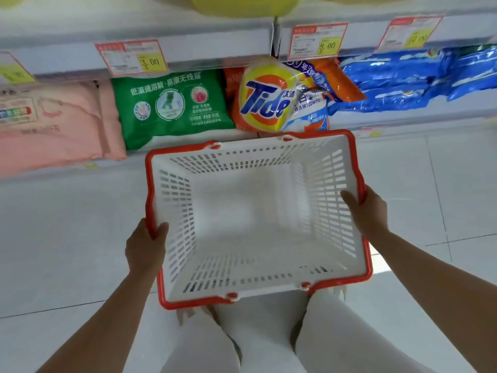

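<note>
A white slotted shopping basket (172, 200) with an orange-red rim sits in front of me, above my knees, and nothing lies inside it. My left hand (145, 246) grips the rim on the left side, thumb hooked over the edge into the basket. On the right side my right hand (368, 208) holds the rim, thumb inside against the wall. Both forearms reach in from the bottom of the view.
A low shelf just beyond the basket holds bags: a pink pack (51, 125), a green detergent bag (172, 106), an orange Tide bag (269, 100), blue packs (403, 79). Price tags (317, 41) hang on the shelf edge above. White tiled floor (67, 238) surrounds my legs.
</note>
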The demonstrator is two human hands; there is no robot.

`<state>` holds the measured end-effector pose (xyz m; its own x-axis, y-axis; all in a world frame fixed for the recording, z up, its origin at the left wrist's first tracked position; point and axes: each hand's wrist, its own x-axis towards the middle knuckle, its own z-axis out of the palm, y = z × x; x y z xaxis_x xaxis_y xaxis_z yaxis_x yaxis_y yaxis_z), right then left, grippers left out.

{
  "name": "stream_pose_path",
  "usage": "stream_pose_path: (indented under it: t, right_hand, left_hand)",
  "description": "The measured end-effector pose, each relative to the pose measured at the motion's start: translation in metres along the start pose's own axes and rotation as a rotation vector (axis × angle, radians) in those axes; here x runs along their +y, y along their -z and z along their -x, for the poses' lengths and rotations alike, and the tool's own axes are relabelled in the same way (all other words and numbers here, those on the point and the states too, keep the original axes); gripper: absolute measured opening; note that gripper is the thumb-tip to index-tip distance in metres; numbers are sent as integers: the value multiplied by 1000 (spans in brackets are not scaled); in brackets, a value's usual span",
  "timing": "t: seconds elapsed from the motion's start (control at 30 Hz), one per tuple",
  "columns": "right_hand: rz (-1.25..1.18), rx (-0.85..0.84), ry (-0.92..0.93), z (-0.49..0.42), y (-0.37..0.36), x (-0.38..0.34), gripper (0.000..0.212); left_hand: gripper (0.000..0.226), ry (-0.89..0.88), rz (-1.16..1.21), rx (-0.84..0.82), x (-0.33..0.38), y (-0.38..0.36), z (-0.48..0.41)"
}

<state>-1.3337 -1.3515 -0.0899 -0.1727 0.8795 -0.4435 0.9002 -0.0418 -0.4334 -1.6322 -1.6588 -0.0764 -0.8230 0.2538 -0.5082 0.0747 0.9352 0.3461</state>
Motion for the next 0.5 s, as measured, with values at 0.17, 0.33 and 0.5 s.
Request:
stream_pose_path:
  t: [0.17, 0.33, 0.5]
  right_hand:
    - [-12, -43, 4, -24, -6, 5, 33]
    - [-29, -154, -48, -28, 2, -1, 37]
    - [-189, 121, 310, -27, 34, -61, 55]
  left_hand:
    - [28, 21, -9, 37, 11, -13, -11]
    - [42, 124, -34, -14, 27, -8, -6]
    - [55, -231, -52, 438, 99, 12, 8]
